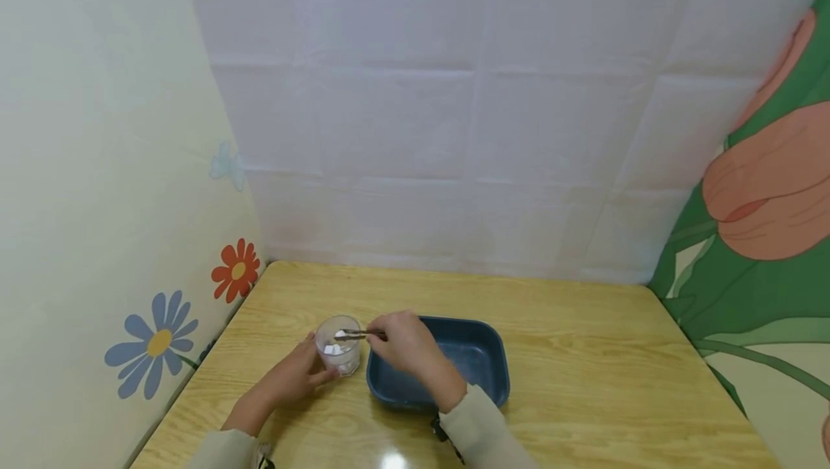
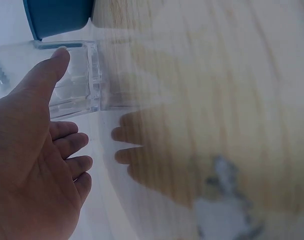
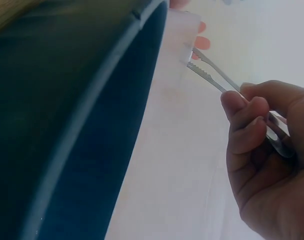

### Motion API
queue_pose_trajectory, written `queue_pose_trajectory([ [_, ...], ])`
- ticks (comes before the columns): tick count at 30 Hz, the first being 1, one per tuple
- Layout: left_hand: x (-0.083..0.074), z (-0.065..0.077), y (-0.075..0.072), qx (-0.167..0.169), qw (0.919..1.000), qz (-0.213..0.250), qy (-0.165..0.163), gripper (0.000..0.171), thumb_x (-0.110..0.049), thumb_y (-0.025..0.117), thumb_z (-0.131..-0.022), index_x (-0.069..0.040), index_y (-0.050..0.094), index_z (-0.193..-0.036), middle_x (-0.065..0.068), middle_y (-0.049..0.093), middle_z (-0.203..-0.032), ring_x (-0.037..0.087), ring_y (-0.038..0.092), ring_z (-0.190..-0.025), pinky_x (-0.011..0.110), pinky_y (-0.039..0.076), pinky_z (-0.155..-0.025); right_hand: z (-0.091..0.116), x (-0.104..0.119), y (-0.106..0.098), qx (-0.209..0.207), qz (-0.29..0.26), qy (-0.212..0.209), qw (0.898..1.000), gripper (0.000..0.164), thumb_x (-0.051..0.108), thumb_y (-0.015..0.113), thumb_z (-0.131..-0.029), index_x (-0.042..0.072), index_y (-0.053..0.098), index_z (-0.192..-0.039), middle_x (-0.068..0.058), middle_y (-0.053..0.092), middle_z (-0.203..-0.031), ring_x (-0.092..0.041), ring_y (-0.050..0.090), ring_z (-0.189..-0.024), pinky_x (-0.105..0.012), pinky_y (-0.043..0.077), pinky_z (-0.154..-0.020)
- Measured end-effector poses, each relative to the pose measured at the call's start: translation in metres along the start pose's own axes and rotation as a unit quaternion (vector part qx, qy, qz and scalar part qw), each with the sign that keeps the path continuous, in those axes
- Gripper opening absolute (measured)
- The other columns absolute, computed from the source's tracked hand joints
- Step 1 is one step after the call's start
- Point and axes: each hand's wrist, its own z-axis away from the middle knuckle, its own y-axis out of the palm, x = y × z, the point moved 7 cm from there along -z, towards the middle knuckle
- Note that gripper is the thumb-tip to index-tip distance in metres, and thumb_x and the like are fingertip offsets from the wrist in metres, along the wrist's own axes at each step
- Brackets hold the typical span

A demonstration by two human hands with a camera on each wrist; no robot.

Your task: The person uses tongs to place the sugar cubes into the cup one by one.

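Note:
My left hand [image 1: 295, 375] holds a clear glass [image 2: 74, 75] upright on the table, its thumb on the near side and its fingers round the left side. White chunks [image 1: 333, 349] lie inside the glass. Between thumb and fingers, my right hand [image 1: 405, 343] pinches small metal tongs [image 3: 212, 77] with serrated tips. The tips reach over the glass's rim from the right, close to a white chunk; whether they grip it I cannot tell. Under the right hand and forearm stands a dark blue rectangular dish [image 1: 504, 364], partly hidden by them.
The wood-grain table [image 1: 583, 368] extends to the right of the dish. A pale cloth wall [image 1: 454, 130] rises at the table's back edge, with flower-printed hangings on both sides. A small, partly hidden item [image 1: 264, 458] lies by the left sleeve.

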Motion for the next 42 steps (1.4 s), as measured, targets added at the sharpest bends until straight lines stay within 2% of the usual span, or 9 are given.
queue_pose_trajectory([
  [10,0.004,-0.001,0.001,0.006,0.9999,0.000,-0.010,0.078,-0.043,0.065,-0.084,-0.008,0.031,-0.145,0.013,0.031,-0.150,0.034,0.019,-0.140,0.053,0.013,-0.113,-0.003,0.001,0.006,-0.001,0.000,-0.001,1.000,0.017,0.021,0.060,-0.091,0.015,0.074,-0.098,0.007,0.069,-0.083,0.003,0.049,-0.057,-0.016,0.041,-0.051],
  [20,0.007,0.000,0.003,0.007,0.9998,-0.001,-0.016,0.080,-0.046,0.064,-0.084,-0.008,0.030,-0.146,0.014,0.030,-0.150,0.039,0.018,-0.139,0.055,0.014,-0.112,-0.005,0.003,0.009,0.001,-0.001,-0.007,1.000,0.016,0.020,0.060,-0.090,0.014,0.074,-0.095,0.008,0.067,-0.076,0.001,0.046,-0.054,-0.016,0.039,-0.049],
  [29,0.004,-0.002,0.001,0.003,1.0000,-0.001,-0.005,0.076,-0.043,0.065,-0.084,-0.010,0.033,-0.145,0.012,0.033,-0.149,0.034,0.021,-0.140,0.053,0.013,-0.113,-0.007,0.002,0.011,0.006,0.007,-0.007,1.000,0.015,0.020,0.061,-0.090,0.015,0.075,-0.093,0.010,0.063,-0.071,0.000,0.045,-0.052,-0.017,0.038,-0.048],
  [42,0.005,-0.002,0.002,0.002,1.0000,0.007,-0.006,0.076,-0.042,0.066,-0.084,-0.010,0.033,-0.145,0.009,0.033,-0.149,0.032,0.020,-0.140,0.053,0.013,-0.113,-0.008,0.000,0.015,0.018,0.012,0.020,1.000,0.015,0.020,0.061,-0.090,0.016,0.075,-0.092,0.009,0.066,-0.074,0.000,0.046,-0.052,-0.018,0.039,-0.047],
])
